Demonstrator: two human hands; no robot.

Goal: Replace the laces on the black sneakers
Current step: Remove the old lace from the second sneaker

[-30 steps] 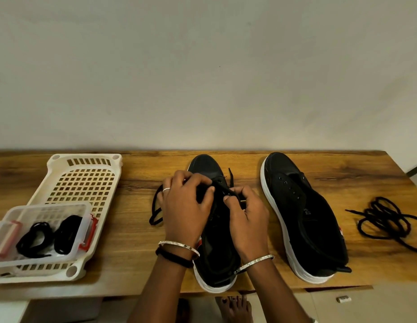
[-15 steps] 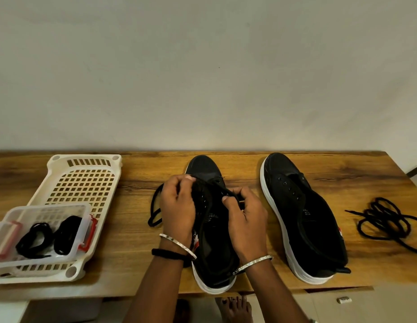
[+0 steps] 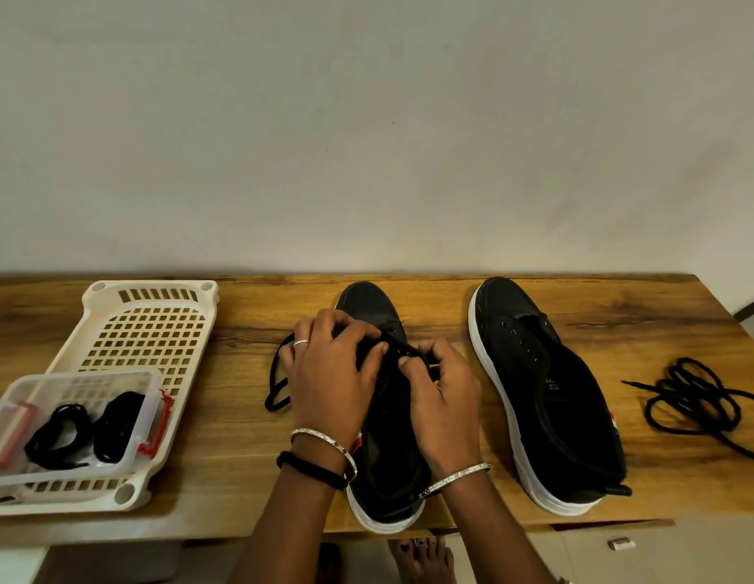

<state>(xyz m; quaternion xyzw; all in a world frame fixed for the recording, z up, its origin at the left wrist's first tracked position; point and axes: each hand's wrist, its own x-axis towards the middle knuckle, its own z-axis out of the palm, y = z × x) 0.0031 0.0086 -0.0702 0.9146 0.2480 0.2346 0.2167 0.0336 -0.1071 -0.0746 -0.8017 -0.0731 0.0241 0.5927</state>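
at mid counter (image 3: 232, 436), the left hand (image 3: 329, 381) curls its fingers on the left sneaker (image 3: 388, 469) while the right hand (image 3: 445, 398) pinches its lace (image 3: 273, 370) in closed fingers, likely unthreading it; next, draw it clear of the far eyelets.

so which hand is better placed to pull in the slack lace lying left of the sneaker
Probably left. The left hand grips the sneaker right beside the slack lace on the table; the right hand pinches that lace on the sneaker's far side, and would have to cross over.
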